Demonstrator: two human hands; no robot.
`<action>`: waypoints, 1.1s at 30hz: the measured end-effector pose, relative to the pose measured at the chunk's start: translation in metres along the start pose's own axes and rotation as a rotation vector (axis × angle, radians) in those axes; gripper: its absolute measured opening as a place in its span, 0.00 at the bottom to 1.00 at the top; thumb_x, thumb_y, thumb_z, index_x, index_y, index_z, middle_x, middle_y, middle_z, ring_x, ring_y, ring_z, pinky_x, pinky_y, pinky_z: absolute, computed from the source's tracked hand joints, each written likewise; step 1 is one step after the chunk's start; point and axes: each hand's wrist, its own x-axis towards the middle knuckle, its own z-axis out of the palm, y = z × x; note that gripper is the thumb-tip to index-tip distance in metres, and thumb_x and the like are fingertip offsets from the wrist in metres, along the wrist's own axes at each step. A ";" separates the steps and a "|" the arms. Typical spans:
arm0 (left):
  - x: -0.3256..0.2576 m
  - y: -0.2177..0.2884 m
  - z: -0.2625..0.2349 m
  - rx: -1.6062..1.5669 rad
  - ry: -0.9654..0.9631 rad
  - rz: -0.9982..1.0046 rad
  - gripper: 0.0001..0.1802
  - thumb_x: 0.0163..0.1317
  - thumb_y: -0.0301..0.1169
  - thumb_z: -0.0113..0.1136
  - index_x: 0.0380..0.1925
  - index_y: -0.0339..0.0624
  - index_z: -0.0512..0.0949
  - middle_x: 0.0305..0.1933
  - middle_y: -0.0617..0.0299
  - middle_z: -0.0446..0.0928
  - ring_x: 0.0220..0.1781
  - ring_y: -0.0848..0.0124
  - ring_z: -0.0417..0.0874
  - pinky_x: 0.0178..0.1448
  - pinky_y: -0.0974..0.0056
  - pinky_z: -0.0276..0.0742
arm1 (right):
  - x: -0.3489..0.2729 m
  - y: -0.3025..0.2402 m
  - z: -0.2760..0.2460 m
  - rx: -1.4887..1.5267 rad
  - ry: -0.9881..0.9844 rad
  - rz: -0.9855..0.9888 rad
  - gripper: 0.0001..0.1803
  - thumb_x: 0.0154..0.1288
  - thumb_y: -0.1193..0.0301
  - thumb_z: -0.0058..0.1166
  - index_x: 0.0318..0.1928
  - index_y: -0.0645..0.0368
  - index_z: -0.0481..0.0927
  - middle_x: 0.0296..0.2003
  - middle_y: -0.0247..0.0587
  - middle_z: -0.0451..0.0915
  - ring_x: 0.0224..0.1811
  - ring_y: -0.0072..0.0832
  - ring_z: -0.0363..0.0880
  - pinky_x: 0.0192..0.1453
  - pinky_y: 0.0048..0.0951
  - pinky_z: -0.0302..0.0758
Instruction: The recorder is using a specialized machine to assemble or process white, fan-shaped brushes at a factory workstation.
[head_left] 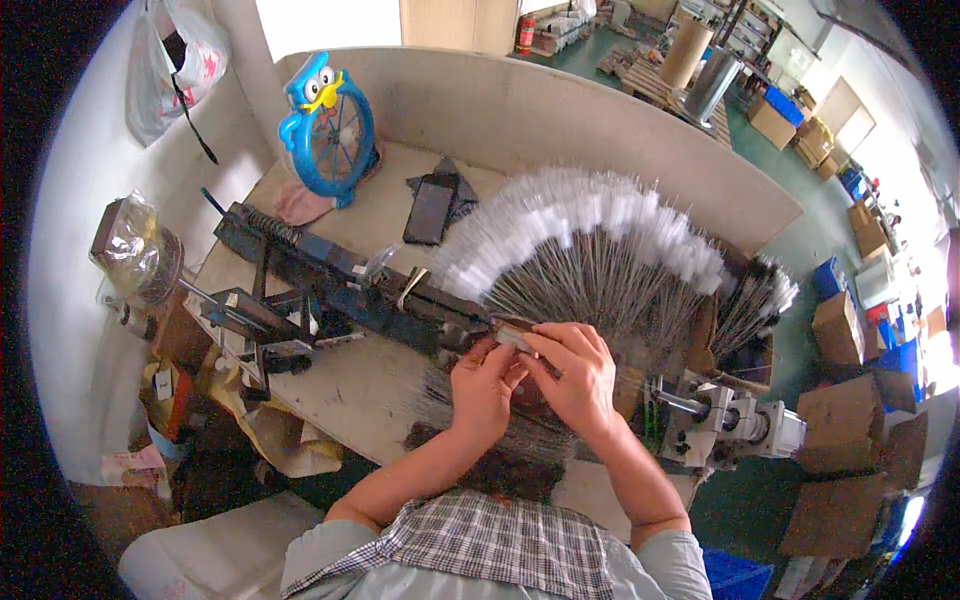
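Observation:
My left hand (pixel 483 388) and my right hand (pixel 573 375) meet at the middle of the bench, fingers pinched together on a small pale clamp piece (pixel 513 338) at the base of a wide fan of thin wire brushes with white bristle tips (pixel 590 235). The wire stems spread up and to the right from my fingers. A dark bundle of wire ends (pixel 520 440) lies under my wrists. A long dark metal jig (pixel 330 285) runs from the left up to my hands.
A blue bird-shaped fan (pixel 328 125) and a black phone (pixel 429 211) sit at the back of the bench (pixel 350 385). A silver pneumatic unit (pixel 730 420) is at the right. Another brush bundle (pixel 755 305) fills a box. Cardboard boxes (pixel 850 440) stand on the floor.

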 end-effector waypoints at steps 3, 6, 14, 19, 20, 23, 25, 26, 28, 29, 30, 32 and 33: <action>0.001 0.000 0.001 0.006 -0.011 -0.006 0.09 0.61 0.25 0.51 0.40 0.35 0.73 0.40 0.60 0.76 0.41 0.72 0.78 0.46 0.68 0.75 | 0.002 -0.003 0.002 0.012 0.015 0.011 0.16 0.43 0.72 0.65 0.37 0.57 0.82 0.37 0.36 0.80 0.40 0.34 0.76 0.45 0.33 0.73; 0.003 -0.001 -0.002 -0.018 -0.008 -0.011 0.09 0.61 0.25 0.51 0.41 0.35 0.73 0.39 0.60 0.77 0.40 0.71 0.79 0.46 0.68 0.75 | 0.002 -0.004 0.006 0.006 0.032 0.028 0.17 0.43 0.71 0.65 0.38 0.57 0.82 0.37 0.35 0.80 0.40 0.34 0.77 0.45 0.33 0.73; 0.003 -0.003 -0.001 -0.050 0.034 -0.004 0.09 0.63 0.27 0.50 0.41 0.36 0.74 0.40 0.58 0.78 0.40 0.70 0.80 0.46 0.67 0.76 | -0.001 -0.001 0.003 -0.060 0.039 0.011 0.14 0.43 0.69 0.65 0.35 0.55 0.83 0.37 0.33 0.80 0.39 0.32 0.77 0.43 0.33 0.73; 0.005 -0.001 -0.005 0.007 -0.040 -0.002 0.13 0.65 0.32 0.49 0.43 0.33 0.71 0.41 0.54 0.76 0.42 0.65 0.79 0.50 0.63 0.76 | 0.005 -0.007 -0.009 -0.054 0.021 0.018 0.15 0.43 0.66 0.66 0.35 0.55 0.83 0.37 0.33 0.80 0.40 0.33 0.77 0.44 0.33 0.73; 0.005 0.001 -0.005 0.007 -0.039 0.002 0.13 0.65 0.32 0.49 0.43 0.33 0.71 0.41 0.54 0.76 0.42 0.65 0.79 0.50 0.63 0.76 | 0.007 -0.009 -0.012 -0.051 0.021 0.015 0.15 0.43 0.66 0.66 0.35 0.55 0.83 0.37 0.33 0.80 0.40 0.33 0.77 0.44 0.33 0.73; 0.002 0.009 0.000 -0.140 -0.011 -0.077 0.19 0.67 0.41 0.45 0.45 0.32 0.69 0.45 0.51 0.74 0.45 0.62 0.77 0.54 0.60 0.74 | 0.004 -0.009 -0.022 -0.101 -0.020 0.057 0.16 0.45 0.66 0.64 0.37 0.56 0.82 0.35 0.34 0.80 0.40 0.33 0.76 0.45 0.33 0.71; -0.002 0.011 0.002 -0.145 -0.014 -0.094 0.27 0.68 0.50 0.39 0.47 0.33 0.68 0.48 0.50 0.71 0.50 0.60 0.74 0.57 0.57 0.71 | -0.006 0.000 -0.022 -0.132 -0.088 0.067 0.14 0.46 0.67 0.63 0.36 0.56 0.82 0.33 0.34 0.79 0.40 0.33 0.76 0.44 0.34 0.71; -0.006 0.014 0.004 -0.140 -0.016 -0.099 0.27 0.68 0.50 0.39 0.47 0.33 0.68 0.48 0.50 0.71 0.50 0.60 0.74 0.57 0.57 0.71 | -0.010 0.002 -0.022 -0.159 -0.159 0.074 0.12 0.47 0.68 0.62 0.35 0.56 0.81 0.32 0.34 0.79 0.39 0.33 0.75 0.44 0.34 0.70; -0.009 0.018 0.010 -0.092 0.004 -0.099 0.31 0.68 0.54 0.35 0.47 0.33 0.68 0.49 0.51 0.71 0.51 0.61 0.72 0.59 0.56 0.69 | -0.011 -0.001 -0.021 -0.136 -0.124 0.072 0.09 0.49 0.70 0.61 0.33 0.55 0.81 0.29 0.34 0.78 0.38 0.33 0.74 0.44 0.34 0.69; -0.008 0.017 0.010 -0.083 0.000 -0.104 0.31 0.68 0.54 0.35 0.47 0.33 0.68 0.49 0.51 0.71 0.51 0.61 0.72 0.59 0.56 0.69 | -0.013 0.000 -0.021 -0.127 -0.125 0.063 0.09 0.49 0.70 0.60 0.33 0.55 0.81 0.29 0.34 0.78 0.38 0.34 0.74 0.44 0.34 0.70; -0.008 0.016 0.008 -0.049 0.003 -0.111 0.32 0.67 0.56 0.34 0.48 0.36 0.68 0.50 0.52 0.71 0.52 0.61 0.73 0.59 0.56 0.69 | -0.015 0.000 -0.021 -0.118 -0.124 0.056 0.09 0.49 0.71 0.60 0.33 0.55 0.81 0.28 0.35 0.78 0.38 0.34 0.74 0.44 0.34 0.70; -0.008 0.014 0.008 0.003 0.003 -0.131 0.32 0.66 0.57 0.34 0.49 0.38 0.68 0.52 0.53 0.72 0.53 0.60 0.73 0.59 0.56 0.69 | -0.016 0.001 -0.024 -0.107 -0.108 0.066 0.08 0.49 0.71 0.60 0.33 0.55 0.81 0.29 0.35 0.78 0.38 0.34 0.74 0.44 0.34 0.70; -0.007 0.011 0.007 0.030 -0.004 -0.110 0.33 0.67 0.57 0.33 0.51 0.38 0.68 0.53 0.53 0.72 0.54 0.61 0.73 0.59 0.56 0.69 | -0.017 0.002 -0.025 -0.098 -0.102 0.068 0.08 0.50 0.71 0.60 0.34 0.55 0.81 0.29 0.35 0.78 0.38 0.34 0.75 0.44 0.34 0.70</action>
